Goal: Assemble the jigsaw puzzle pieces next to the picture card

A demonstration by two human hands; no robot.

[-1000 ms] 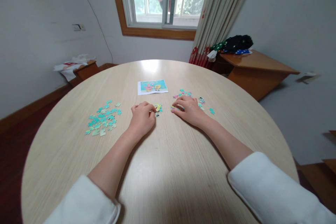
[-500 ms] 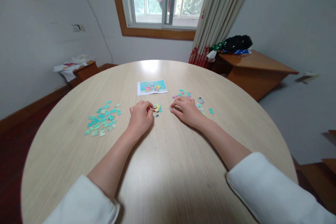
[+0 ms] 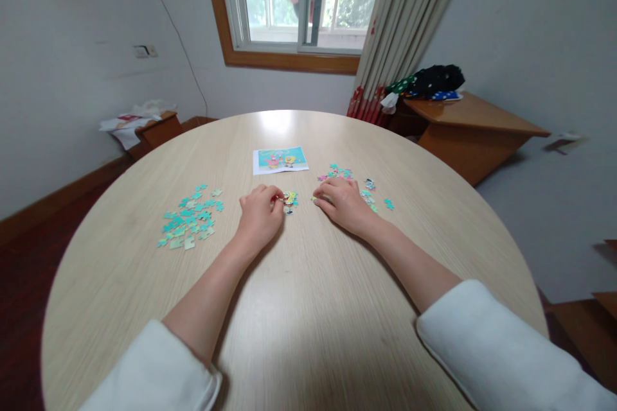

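My left hand [image 3: 259,214] rests on the round wooden table [image 3: 299,308], fingers curled in a pinch against the small joined cluster of yellow and teal puzzle pieces [image 3: 290,199]. My right hand [image 3: 343,202] lies just right of that cluster, fingers bent and pinched on a small puzzle piece at its fingertips. A printed reference picture [image 3: 280,159] lies beyond both hands. Loose coloured pieces [image 3: 337,173] are scattered behind and to the right of my right hand.
A pile of teal puzzle pieces [image 3: 189,218] lies on the table's left side. A wooden desk with dark clothing [image 3: 461,117] stands at the right, a low wooden stand with papers [image 3: 144,123] at the left wall. A window and curtain [image 3: 400,26] are behind.
My right hand has slid slightly left toward the central cluster. My left hand has stayed nearly in place, fingers shifting a little on the cluster.
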